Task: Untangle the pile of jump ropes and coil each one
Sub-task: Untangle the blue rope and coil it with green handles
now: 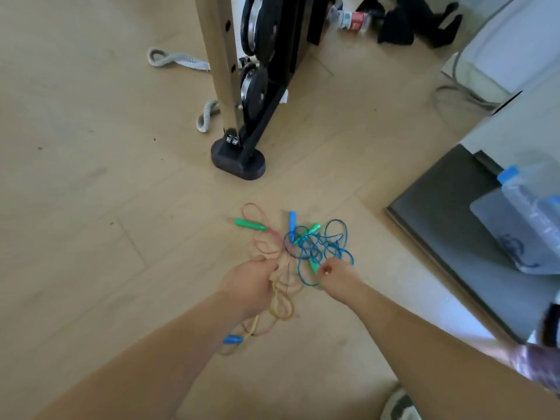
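Lower centre on the pale wooden floor (91, 207) lies the tangled pile of thin blue, pink and yellow jump ropes (316, 245). The left hand (251, 280) grips yellow cord (276, 294); the right hand (333, 274) pinches a green plastic handle (313, 264). Above stands a black weight-plate rack (260, 56); right, a dark grey mat (448, 225). A crushed bottle's red label (357, 21), top, is unreadable.

Wooden floor (91, 207) bears tangled jump ropes (315, 244), grey rope (178, 60), rack foot (238, 163).
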`<state>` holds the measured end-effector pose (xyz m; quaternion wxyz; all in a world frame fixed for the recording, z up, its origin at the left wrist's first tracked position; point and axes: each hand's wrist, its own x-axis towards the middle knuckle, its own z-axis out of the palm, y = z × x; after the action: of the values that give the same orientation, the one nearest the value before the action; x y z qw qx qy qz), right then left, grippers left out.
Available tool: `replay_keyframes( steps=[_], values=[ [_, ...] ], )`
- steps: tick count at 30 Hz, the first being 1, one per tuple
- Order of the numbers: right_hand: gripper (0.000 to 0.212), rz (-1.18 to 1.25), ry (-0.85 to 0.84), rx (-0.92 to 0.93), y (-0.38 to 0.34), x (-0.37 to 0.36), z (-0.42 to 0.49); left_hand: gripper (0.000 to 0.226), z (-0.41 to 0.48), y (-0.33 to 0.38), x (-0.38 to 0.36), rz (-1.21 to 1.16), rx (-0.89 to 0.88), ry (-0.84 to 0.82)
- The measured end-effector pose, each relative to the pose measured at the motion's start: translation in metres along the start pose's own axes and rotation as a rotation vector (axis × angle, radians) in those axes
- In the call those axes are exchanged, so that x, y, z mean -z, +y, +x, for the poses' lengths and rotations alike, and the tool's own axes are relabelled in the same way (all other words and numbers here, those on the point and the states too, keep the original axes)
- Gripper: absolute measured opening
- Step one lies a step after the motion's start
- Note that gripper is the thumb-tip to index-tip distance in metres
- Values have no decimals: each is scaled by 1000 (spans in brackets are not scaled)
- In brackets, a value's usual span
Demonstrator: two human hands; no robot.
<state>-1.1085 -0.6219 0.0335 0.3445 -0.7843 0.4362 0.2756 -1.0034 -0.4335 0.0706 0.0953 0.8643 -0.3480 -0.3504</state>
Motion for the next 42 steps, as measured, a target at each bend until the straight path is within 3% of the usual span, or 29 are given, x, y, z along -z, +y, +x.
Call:
replay_keyframes(
  steps=[9, 14, 18, 21, 26, 30, 33, 37, 40, 42],
  values=[
    [90, 350, 122, -165, 32, -67, 58, 39, 23, -8, -37, 14, -25, 31],
    [11, 539, 148, -223, 26, -71, 60, 35, 24, -4, -43, -45, -33, 51],
    [37, 351, 227, -54, 7, -66, 47, 28, 20, -5, -39, -77, -11, 58],
    [35, 188, 232, 122, -29, -36, 23, 31, 19, -3, -26, -158, 13, 108],
    [35, 72, -14, 343, -105, 38, -44, 54, -5, 16, 16, -458, -40, 261],
    [34, -71, -82, 483, -150, 96, -123, 53, -43, 30, 67, -650, -129, 350],
    [34, -48, 36, 616, -167, 132, -177, 43, -77, 41, 106, -676, -213, 329],
    [41, 224, 367, 764, -176, 163, -239, 4, -122, 62, 147, -604, -306, 374],
    [43, 318, 462, 754, -167, 169, -264, 11, -143, 79, 168, -483, -348, 410],
    [42, 350, 496, 738, -153, 169, -269, 14, -155, 90, 183, -356, -339, 573]
  ],
)
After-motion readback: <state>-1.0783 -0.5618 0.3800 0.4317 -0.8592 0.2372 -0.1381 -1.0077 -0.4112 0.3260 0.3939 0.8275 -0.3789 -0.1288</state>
